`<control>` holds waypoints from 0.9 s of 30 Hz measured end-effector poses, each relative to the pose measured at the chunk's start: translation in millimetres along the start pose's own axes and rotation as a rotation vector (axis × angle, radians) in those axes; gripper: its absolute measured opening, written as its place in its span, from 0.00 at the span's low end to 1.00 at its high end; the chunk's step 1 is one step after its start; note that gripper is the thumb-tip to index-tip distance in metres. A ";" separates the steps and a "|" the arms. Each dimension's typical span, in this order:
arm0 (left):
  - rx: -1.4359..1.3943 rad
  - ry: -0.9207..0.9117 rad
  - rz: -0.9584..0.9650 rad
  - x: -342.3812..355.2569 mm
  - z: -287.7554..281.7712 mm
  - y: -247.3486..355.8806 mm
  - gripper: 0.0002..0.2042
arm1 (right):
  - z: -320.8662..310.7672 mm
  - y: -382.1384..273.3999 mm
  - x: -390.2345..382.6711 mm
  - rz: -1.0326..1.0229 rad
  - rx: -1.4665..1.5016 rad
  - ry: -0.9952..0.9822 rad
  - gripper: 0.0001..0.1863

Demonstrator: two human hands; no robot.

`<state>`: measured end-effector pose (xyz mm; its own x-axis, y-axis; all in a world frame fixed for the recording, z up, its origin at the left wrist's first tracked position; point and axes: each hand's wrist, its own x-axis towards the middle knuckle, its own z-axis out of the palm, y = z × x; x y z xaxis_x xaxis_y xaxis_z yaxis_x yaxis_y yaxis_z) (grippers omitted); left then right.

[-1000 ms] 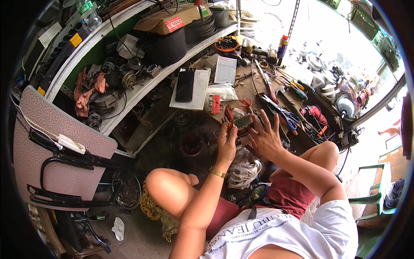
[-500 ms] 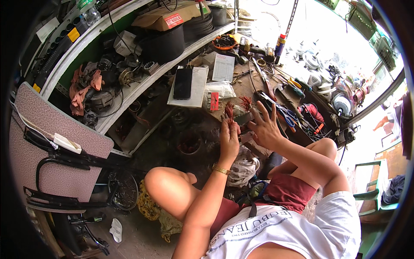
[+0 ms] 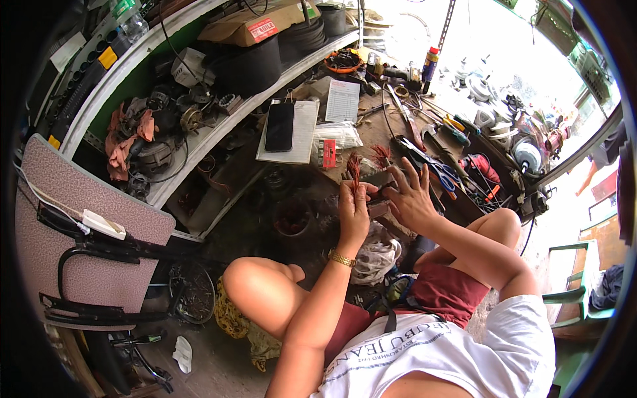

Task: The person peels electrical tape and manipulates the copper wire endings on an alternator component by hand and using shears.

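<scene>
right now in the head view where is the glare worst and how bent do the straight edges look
Head view: glare is worst at the upper right, where daylight washes out the bench's far end behind the red-capped spray can; the long white shelf edge bows strongly from fisheye distortion; black vignette rings the frame; the left hand and right hand, on the coppery wire bundle, are evenly lit and fairly sharp.

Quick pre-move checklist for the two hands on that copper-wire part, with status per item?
1. Left hand grips the copper wire bundle: ok.
2. Right hand on the dark part: fingers spread over it, grip cannot tell.
3. Wire strands free of tangles: cannot tell.
4. Pliers lie near the right hand: ok.
5. Phone sits on the notepad, apart from the hands: ok.
</scene>
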<state>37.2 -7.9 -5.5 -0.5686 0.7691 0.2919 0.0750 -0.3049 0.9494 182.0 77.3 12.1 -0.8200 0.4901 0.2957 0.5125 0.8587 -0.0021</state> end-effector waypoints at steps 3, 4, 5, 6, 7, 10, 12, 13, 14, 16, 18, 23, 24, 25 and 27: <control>0.083 -0.028 0.032 0.0 1.1 2.8 0.08 | -10.4 -0.6 12.4 0.022 0.006 -0.115 0.18; 0.122 -0.041 0.020 0.3 1.2 3.5 0.07 | -11.0 1.1 14.6 -0.016 0.015 -0.091 0.16; 0.161 -0.052 0.007 0.3 1.1 4.2 0.07 | -11.1 3.7 15.9 -0.054 0.024 -0.067 0.15; 0.195 -0.061 -0.007 -0.4 1.6 2.6 0.06 | -11.9 6.9 17.2 -0.095 0.029 -0.046 0.13; 0.343 -0.068 0.064 -1.5 1.6 0.8 0.06 | -12.5 9.4 19.2 -0.111 0.038 -0.048 0.14; 0.682 -0.134 0.158 -5.2 2.5 3.4 0.04 | -9.4 16.4 20.7 -0.146 0.074 -0.050 0.16; 0.761 -0.156 0.222 -6.6 2.5 6.4 0.06 | -5.3 22.4 21.9 -0.167 0.103 -0.038 0.19; 0.800 -0.167 0.256 -7.7 2.3 7.6 0.07 | 0.7 24.4 20.2 -0.163 0.073 -0.013 0.20; 0.856 -0.207 0.286 -10.3 2.9 9.1 0.08 | 8.3 25.4 17.2 -0.159 0.042 0.012 0.22; 0.976 -0.276 0.338 -17.1 4.0 11.2 0.10 | 7.7 22.6 15.9 -0.138 0.078 0.024 0.26; 1.029 -0.247 0.384 -20.6 9.4 12.3 0.10 | 5.4 23.7 13.3 -0.110 0.099 -0.029 0.27; 1.209 -0.331 0.365 -17.7 18.6 16.5 0.09 | 5.9 29.8 2.2 -0.070 0.135 0.003 0.31; 1.228 -0.319 0.372 -17.0 20.1 15.7 0.08 | 6.6 30.6 2.0 -0.067 0.200 0.071 0.32; 1.246 -0.307 0.379 -16.4 21.7 14.7 0.06 | 7.0 31.4 1.5 -0.063 0.265 0.139 0.32; 1.255 -0.301 0.376 -15.0 24.0 12.8 0.05 | 12.3 32.8 -0.3 -0.023 0.408 0.172 0.32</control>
<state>66.4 -9.9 5.0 -0.1597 0.8951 0.4163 0.9723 0.0697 0.2232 195.9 107.2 0.3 -0.7575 0.4682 0.4550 0.3240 0.8746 -0.3606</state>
